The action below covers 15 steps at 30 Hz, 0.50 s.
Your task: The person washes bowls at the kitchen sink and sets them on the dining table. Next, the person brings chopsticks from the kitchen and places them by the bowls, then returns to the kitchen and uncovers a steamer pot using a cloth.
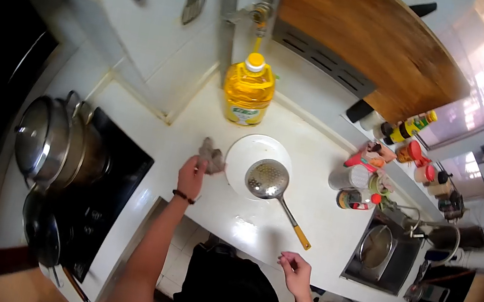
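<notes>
My left hand [190,174] is closed on a crumpled grey-brown cloth [211,155] on the white counter, just left of a white plate [239,157]. Across the plate lies a metal skimmer [267,179], its round perforated head inside the rim. The skimmer's handle, with a yellow end, points toward the front right over the counter. My right hand [296,273] hovers by the counter's front edge, below that handle and apart from it. Its fingers are curled together, with nothing visible in them. Behind the plate stands a large bottle of yellow oil [249,91].
At left, a black cooktop [119,152] carries a lidded steel pot [40,138] and a pan [43,229]. To the right are jars, a red-capped bottle [357,200] and a sink [349,260] holding a metal basin [376,247]. A wooden board [365,40] leans at the back.
</notes>
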Tool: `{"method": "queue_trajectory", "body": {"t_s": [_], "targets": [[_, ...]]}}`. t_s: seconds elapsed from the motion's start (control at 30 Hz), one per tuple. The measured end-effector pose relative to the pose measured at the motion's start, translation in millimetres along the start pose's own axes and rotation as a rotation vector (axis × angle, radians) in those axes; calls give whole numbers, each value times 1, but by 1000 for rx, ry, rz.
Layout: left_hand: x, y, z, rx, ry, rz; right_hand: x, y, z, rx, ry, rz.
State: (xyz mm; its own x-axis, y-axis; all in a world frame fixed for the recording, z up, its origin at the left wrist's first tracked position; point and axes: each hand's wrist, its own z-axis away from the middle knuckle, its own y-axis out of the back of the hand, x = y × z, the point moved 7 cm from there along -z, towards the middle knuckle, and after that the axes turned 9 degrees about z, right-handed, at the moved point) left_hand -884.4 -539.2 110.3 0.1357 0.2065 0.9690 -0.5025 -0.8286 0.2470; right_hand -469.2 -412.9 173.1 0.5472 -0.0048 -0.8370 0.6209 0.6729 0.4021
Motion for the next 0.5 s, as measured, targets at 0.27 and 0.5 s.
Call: {"method": "queue_trajectory", "body": {"t_s": [0.27, 0.5], "targets": [[97, 55, 179, -77, 127, 454, -102, -159, -29, -820, 72, -635], [84, 154, 268, 387, 311, 862, -167, -242, 10, -820, 261, -243]]}}
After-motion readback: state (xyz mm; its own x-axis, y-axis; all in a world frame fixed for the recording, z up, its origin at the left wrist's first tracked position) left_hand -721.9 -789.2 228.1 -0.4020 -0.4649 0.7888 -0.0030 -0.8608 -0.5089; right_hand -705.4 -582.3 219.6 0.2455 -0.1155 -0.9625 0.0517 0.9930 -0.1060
